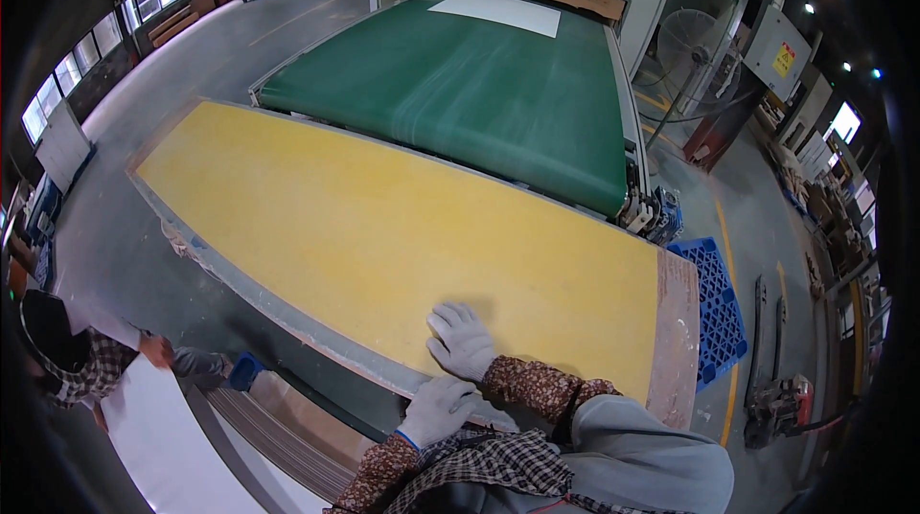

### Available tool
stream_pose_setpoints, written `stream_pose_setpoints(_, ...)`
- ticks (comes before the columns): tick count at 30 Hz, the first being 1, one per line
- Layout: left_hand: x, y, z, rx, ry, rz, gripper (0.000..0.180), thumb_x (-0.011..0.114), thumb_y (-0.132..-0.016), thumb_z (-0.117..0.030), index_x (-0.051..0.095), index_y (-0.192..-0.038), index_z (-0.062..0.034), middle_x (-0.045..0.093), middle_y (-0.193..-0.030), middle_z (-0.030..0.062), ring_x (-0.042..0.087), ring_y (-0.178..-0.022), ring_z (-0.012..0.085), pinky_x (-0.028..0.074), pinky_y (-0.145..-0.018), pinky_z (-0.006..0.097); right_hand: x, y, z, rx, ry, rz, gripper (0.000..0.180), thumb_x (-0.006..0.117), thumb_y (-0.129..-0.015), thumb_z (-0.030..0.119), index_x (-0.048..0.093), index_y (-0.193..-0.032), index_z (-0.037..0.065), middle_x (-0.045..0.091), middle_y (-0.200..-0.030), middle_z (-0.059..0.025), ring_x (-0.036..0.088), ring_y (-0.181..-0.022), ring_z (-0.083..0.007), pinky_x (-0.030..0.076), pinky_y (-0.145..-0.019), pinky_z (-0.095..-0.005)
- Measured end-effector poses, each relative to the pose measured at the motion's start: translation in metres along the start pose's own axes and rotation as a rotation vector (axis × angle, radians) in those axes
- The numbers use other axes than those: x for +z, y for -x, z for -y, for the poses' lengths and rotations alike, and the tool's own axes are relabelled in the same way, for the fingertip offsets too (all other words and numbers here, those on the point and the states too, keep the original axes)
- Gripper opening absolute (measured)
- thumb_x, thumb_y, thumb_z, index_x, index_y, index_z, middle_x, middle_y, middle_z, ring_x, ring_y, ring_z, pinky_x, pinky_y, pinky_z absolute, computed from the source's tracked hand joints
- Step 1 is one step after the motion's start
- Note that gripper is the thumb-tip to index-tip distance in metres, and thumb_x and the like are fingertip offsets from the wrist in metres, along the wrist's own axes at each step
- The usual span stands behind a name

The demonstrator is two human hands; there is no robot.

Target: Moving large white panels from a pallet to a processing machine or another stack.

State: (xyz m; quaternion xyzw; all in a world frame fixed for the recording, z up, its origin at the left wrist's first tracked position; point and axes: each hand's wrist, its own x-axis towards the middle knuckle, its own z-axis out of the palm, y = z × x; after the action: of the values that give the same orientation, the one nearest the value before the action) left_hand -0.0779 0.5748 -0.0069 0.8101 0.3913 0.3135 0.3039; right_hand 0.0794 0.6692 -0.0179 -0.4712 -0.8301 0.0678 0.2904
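Observation:
My right hand [462,342], in a white knit glove, lies palm down on the yellow board surface [402,227] of the worktable. Its fingers are stretched out and slightly apart, with nothing held. Next to its wrist, my left hand [436,411], gloved the same way, rests at the table's near edge. Its fingers extend loosely to the right, and nothing shows in them. Both forearms wear brown floral sleeves. The worktable has a worn, dusty rim [676,342].
Beyond the table runs a green conveyor belt [460,92] carrying a white sheet [495,12]. At lower left, another person [96,351] holds a large white panel [163,437] beside stacked boards [278,442]. A blue pallet [709,308] and pallet jack [781,409] stand right.

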Motion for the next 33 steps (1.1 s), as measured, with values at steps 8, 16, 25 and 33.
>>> stream_pose_setpoints(8,-0.002,-0.001,-0.004,-0.031,0.017,0.009,0.026,0.077,-0.089,-0.024,0.076,-0.111,-0.0094,0.073,-0.104,0.0132,0.07,-0.1,0.0365,0.056,-0.089,0.048,-0.002,-0.002,0.001,-0.004,-0.018,-0.011,0.036,0.066,-0.091,0.025,0.061,-0.118,0.002,0.059,-0.129,-0.0205,0.053,-0.125,-0.0419,0.043,-0.109,-0.0523)
stream_pose_setpoints(16,-0.004,-0.001,-0.008,-0.047,0.006,0.023,0.026,0.077,-0.089,-0.023,0.076,-0.111,-0.0094,0.075,-0.105,0.0138,0.07,-0.101,0.0363,0.056,-0.089,0.048,-0.003,-0.001,0.002,-0.003,-0.025,-0.031,0.034,0.065,-0.09,0.023,0.061,-0.116,0.002,0.059,-0.128,-0.0206,0.054,-0.124,-0.0417,0.044,-0.108,-0.0517)
stream_pose_setpoints(25,-0.004,-0.004,-0.009,-0.052,0.043,0.002,0.022,0.075,-0.091,-0.024,0.075,-0.108,-0.01,0.072,-0.1,0.0147,0.069,-0.096,0.0386,0.055,-0.084,0.05,0.0,0.0,-0.001,-0.006,-0.036,-0.048,0.033,0.064,-0.091,0.023,0.062,-0.115,0.001,0.06,-0.128,-0.0204,0.054,-0.123,-0.0407,0.044,-0.107,-0.051)
stream_pose_setpoints(33,-0.007,-0.003,-0.006,-0.035,0.035,-0.007,0.022,0.076,-0.09,-0.024,0.076,-0.106,-0.0096,0.072,-0.099,0.0144,0.069,-0.095,0.0384,0.056,-0.084,0.049,0.002,-0.001,0.001,0.003,-0.044,-0.034,0.032,0.064,-0.091,0.023,0.062,-0.115,0.002,0.06,-0.128,-0.0195,0.054,-0.125,-0.039,0.044,-0.108,-0.0507)
